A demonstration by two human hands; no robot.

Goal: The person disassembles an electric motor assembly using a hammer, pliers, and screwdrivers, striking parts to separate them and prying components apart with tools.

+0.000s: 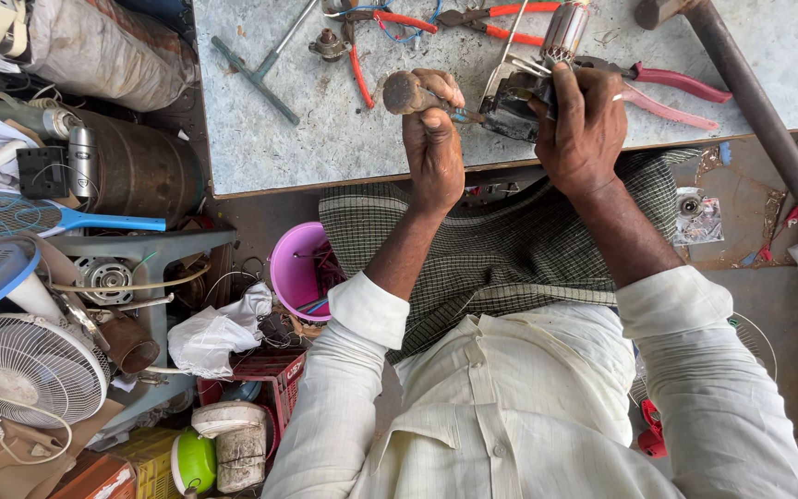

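Note:
My left hand [432, 139] grips a screwdriver by its worn brown handle [403, 91], the shaft pointing right into a dark motor part [513, 103]. My right hand [582, 125] closes over that motor part at the near edge of the grey worktable [270, 139]. A copper-wound armature [564, 31] sticks up from the part, just beyond my right fingers. Both sleeves are white and rolled up.
On the table lie red-handled pliers [501, 20], a second red pair [676, 91], a T-shaped wrench [260, 69] and a long rusty pipe [755, 102]. Left of me on the floor are a pink bucket [294, 270], a white fan [34, 365], a blue racket [11, 217] and scrap.

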